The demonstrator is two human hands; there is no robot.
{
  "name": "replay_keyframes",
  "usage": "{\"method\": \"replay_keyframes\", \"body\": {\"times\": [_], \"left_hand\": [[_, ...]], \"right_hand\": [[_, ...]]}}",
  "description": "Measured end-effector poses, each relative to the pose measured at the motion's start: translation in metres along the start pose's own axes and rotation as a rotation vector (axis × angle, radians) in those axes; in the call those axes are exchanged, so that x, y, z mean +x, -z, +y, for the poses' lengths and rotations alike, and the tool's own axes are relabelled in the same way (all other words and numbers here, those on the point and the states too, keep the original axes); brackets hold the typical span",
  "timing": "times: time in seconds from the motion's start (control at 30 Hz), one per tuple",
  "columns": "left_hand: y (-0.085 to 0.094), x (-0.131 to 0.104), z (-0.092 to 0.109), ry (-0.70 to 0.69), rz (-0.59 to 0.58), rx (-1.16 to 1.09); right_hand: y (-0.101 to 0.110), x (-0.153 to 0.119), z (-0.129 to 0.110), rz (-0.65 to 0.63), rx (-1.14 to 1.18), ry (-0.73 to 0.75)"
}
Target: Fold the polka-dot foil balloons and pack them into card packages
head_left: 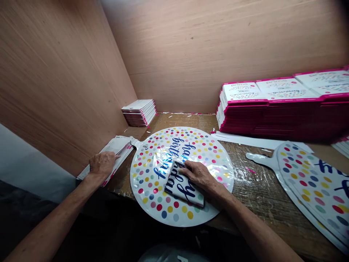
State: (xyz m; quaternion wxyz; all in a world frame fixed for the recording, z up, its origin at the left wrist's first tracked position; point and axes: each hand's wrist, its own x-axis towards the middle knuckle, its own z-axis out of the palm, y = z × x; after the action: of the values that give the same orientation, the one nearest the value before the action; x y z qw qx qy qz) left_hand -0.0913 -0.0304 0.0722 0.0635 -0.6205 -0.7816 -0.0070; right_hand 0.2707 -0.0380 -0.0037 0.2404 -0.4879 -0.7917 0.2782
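Observation:
A flat round foil balloon [152, 185] lies in front of me, white with multicoloured dots and blue "happy birthday" lettering. Over its lower middle, my right hand [197, 174] grips a folded foil balloon [185, 194] with the same blue lettering, thumb on top. To the left, my left hand [102, 164] is closed with curled fingers at a low pile of white card packets [117, 145] with pink edges. The fingertips are partly hidden there. The neck of the flat balloon reaches toward that pile.
Against the back panel stands a small stack of white packets [140, 112]. Long stacks of pink-edged printed packets [242, 112] fill the back right, with white strips [245, 140] before them. More flat dotted balloons [305, 182] lie at right. A wooden panel [60, 80] rises at left.

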Motion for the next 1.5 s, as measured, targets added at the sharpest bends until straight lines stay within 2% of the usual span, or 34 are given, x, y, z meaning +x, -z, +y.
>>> {"method": "replay_keyframes", "body": {"times": [0.1, 0.17, 0.3, 0.33, 0.4, 0.5, 0.67, 0.8, 0.97, 1.1, 1.2, 1.4, 1.5], "left_hand": [[0.003, -0.008, 0.006, -0.068, 0.105, 0.094], [0.002, -0.012, 0.010, -0.181, 0.160, 0.092], [-0.015, -0.019, 0.025, -0.662, 0.279, -0.097], [-0.021, -0.021, 0.030, -0.773, 0.265, -0.157], [-0.031, -0.027, 0.042, -0.892, 0.158, -0.241], [-0.038, -0.038, 0.064, -0.912, 0.021, -0.318], [-0.043, -0.046, 0.104, -0.850, 0.058, -0.416], [-0.043, -0.045, 0.130, -0.813, 0.030, -0.272], [-0.031, -0.045, 0.149, -0.838, -0.115, 0.064], [-0.023, -0.040, 0.152, -0.857, -0.153, 0.117], [-0.021, -0.034, 0.144, -0.900, -0.120, 0.098], [-0.018, -0.027, 0.125, -1.039, 0.176, -0.015], [-0.017, -0.032, 0.122, -1.064, 0.257, -0.116]], "right_hand": [[0.002, 0.000, 0.000, -0.007, 0.018, 0.008], [0.005, -0.001, -0.002, -0.017, 0.047, -0.003], [0.019, -0.013, -0.004, -0.041, 0.066, -0.040], [0.024, -0.018, -0.004, -0.061, 0.065, -0.049], [0.033, -0.029, -0.003, -0.112, 0.061, -0.073], [0.042, -0.040, -0.005, -0.164, 0.020, -0.115], [0.032, -0.030, -0.023, -0.176, -0.161, -0.141], [0.017, -0.009, -0.039, -0.185, -0.394, -0.225], [0.014, 0.010, -0.050, -0.277, -0.512, -0.265], [0.012, 0.018, -0.055, -0.151, -0.472, -0.347], [0.009, 0.023, -0.056, -0.050, -0.429, -0.386], [0.003, 0.032, -0.044, 0.101, -0.405, -0.354], [-0.002, 0.031, -0.039, 0.152, -0.395, -0.351]]}}
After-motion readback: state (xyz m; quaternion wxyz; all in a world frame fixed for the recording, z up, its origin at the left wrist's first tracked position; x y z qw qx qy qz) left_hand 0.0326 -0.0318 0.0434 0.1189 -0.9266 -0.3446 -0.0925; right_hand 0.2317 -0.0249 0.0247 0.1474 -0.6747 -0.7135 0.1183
